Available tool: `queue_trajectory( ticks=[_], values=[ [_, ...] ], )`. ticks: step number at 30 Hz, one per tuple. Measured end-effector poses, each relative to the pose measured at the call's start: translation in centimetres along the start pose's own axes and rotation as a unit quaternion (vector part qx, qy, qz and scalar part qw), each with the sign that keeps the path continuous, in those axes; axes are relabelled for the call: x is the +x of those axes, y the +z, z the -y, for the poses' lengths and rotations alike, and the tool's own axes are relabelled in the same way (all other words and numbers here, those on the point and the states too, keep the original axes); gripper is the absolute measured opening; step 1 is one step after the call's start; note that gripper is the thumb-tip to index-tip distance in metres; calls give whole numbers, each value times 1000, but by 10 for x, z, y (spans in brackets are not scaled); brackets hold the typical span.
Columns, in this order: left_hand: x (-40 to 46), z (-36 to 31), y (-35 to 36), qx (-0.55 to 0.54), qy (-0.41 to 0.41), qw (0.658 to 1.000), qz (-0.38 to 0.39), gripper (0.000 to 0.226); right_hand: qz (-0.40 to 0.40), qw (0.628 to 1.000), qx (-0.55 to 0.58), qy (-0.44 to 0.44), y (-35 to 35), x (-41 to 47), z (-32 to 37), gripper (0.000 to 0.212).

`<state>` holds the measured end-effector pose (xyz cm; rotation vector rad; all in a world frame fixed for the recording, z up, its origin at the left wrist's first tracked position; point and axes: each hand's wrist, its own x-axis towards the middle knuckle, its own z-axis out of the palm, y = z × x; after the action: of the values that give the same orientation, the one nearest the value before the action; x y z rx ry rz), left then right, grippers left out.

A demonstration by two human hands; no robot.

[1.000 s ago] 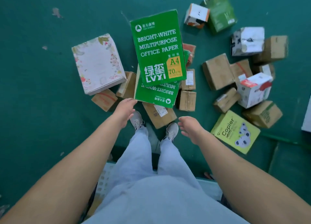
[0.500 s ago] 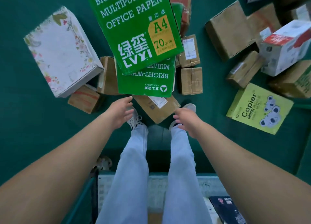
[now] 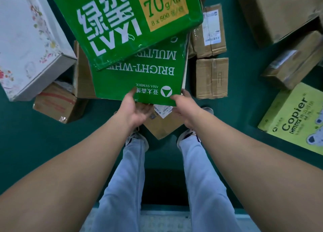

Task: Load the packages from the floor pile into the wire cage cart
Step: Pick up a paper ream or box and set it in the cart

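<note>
Lower green paper box (image 3: 139, 78): lies flat on the floor pile, print upside down to the wearer, its near edge just ahead of the shoes. Both hands grip that edge, probably because it is the only free side.

Left hand (image 3: 134, 109): thumb on the top face, fingers curled under the near edge.

Right hand (image 3: 185, 106): thumb on the top face at the near right corner, fingers wrapped round it.

Upper green paper box (image 3: 129, 20): rests askew on the far part of the lower one; likely to slide if the lower box is tilted or pulled.

Brown box (image 3: 162, 127): under the near edge, between the shoes, label showing; it props the green box up, leaving room for fingers.

Floral white box (image 3: 26, 45): just left of the stack.

Yellow-green copier box (image 3: 295, 120): well apart, at the right.

Wire cage cart: not clearly in view.
</note>
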<state>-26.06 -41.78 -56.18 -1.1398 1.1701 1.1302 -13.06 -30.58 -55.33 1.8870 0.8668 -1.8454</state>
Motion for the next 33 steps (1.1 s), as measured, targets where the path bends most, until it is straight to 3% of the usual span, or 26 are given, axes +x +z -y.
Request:
queue_trajectory(
  ticks=[6,16,18,22,28,31,33],
  values=[
    [7,-9,11,-33,40,998,-23,71,-8,999,-36,-37,10,7,14,99],
    [4,-60,41,-146,77,985,48,66,30,995,-31,-93,28,16,87,76],
    [7,-65,40,-125,91,987,50,66,38,995,-29,-91,30,20,99,77],
    [7,-66,38,-115,111,985,64,68,74,992,-44,-87,36,22,109,99],
    [-36,-70,32,-52,117,989,81,50,107,990,-8,-90,44,-12,110,115],
    [-74,-65,28,-23,92,993,63,69,112,991,39,-66,42,-49,106,103],
    [-106,-65,28,-20,71,996,55,77,110,991,52,-55,40,-85,107,75]
  ],
)
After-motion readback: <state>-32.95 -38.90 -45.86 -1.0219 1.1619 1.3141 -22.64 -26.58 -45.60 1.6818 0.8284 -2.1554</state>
